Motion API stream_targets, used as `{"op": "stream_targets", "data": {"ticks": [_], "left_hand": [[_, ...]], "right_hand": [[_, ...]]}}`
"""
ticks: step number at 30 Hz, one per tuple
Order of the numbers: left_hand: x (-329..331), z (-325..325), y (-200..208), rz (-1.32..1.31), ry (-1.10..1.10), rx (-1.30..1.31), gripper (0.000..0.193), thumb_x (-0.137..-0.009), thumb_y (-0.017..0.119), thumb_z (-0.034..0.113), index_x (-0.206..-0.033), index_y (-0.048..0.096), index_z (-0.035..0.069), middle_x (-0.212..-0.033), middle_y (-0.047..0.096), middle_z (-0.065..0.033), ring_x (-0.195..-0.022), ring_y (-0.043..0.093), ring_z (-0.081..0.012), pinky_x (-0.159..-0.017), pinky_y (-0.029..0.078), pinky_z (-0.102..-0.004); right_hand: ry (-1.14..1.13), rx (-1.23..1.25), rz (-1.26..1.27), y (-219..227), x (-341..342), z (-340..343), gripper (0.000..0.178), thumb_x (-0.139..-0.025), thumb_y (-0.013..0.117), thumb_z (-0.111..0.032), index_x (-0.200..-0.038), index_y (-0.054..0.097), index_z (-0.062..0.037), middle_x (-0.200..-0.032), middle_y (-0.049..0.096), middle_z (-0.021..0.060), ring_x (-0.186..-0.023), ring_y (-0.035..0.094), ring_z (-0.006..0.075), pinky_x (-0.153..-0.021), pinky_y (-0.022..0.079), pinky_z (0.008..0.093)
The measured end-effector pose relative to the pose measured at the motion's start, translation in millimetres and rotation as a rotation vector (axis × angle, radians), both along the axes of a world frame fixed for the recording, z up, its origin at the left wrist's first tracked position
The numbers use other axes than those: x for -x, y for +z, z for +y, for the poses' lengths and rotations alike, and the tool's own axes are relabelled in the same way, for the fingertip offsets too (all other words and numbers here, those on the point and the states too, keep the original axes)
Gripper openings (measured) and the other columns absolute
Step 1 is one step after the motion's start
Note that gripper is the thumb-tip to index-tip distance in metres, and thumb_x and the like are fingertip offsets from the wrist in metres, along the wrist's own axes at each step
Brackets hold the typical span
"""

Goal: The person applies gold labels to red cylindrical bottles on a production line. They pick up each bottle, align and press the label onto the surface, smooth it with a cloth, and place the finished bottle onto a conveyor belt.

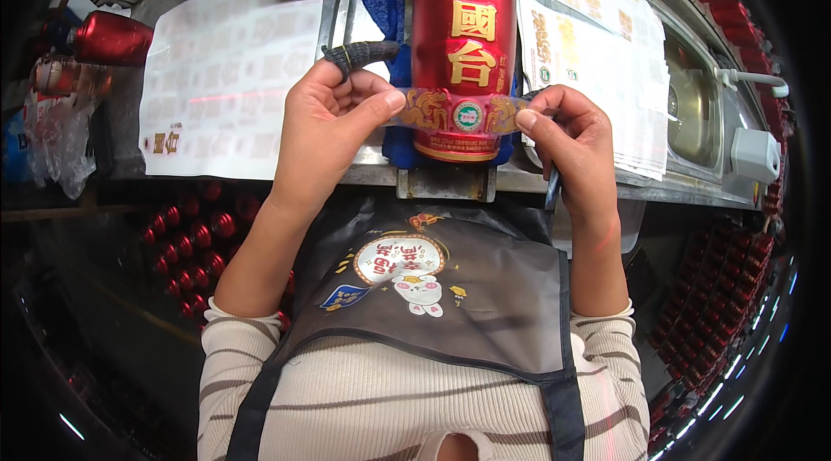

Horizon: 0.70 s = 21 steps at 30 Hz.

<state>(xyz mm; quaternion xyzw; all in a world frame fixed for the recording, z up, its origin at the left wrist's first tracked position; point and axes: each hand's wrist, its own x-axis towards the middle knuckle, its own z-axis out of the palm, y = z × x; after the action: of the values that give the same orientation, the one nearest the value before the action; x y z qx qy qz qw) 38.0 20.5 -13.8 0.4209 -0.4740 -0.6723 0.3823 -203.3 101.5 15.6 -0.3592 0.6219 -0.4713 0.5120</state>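
Note:
A red bottle (428, 37) with raised gold characters lies on a blue cloth-covered rest (400, 145), its neck away from me. Across the bottle's lower part stretches a clear decal strip (433, 112) with gold figures and a round green-and-white emblem. My left hand (325, 128) pinches the strip's left end between thumb and fingers. At its right end, my right hand (576, 136) pinches it the same way. A dark cover (368, 52) wraps my left index finger. Below my right palm hangs a slim grey-blue tool (552, 188), its upper part hidden.
Left of the bottle lies a white decal sheet (229, 71); stacked printed sheets (597, 97) lie to the right. A metal sink (692, 106) with a white tap (753, 80) stands at far right. Another red bottle (112, 38) lies far left. Many red bottles (199, 236) fill both sides below.

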Motion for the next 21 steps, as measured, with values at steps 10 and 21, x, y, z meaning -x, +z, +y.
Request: {"op": "stream_targets", "data": {"ticks": [10,21], "left_hand": [[3.0,-0.5,-2.3,-0.027,-0.001,0.011,0.018,-0.087,0.073,0.000,-0.102,0.062,-0.001,-0.091,0.071,-0.0066,-0.083,0.068,-0.0107,-0.076,0.056,-0.0248],[-2.2,3.1,6.3,0.011,0.022,0.021,0.025,-0.087,0.074,0.000,-0.110,0.063,-0.001,-0.091,0.070,-0.0041,-0.083,0.065,-0.0080,-0.078,0.054,-0.0241]], "right_hand": [[-0.019,-0.008,0.006,-3.2,-1.1,0.7,0.013,-0.088,0.073,-0.013,-0.089,0.062,-0.0053,-0.071,0.058,-0.0037,-0.048,0.042,0.0004,-0.041,0.029,0.0172],[-0.061,0.030,-0.013,1.8,-4.9,4.7,0.014,-0.088,0.072,-0.012,-0.087,0.060,-0.0044,-0.069,0.055,-0.0035,-0.048,0.042,0.0008,-0.041,0.029,0.0171]]}}
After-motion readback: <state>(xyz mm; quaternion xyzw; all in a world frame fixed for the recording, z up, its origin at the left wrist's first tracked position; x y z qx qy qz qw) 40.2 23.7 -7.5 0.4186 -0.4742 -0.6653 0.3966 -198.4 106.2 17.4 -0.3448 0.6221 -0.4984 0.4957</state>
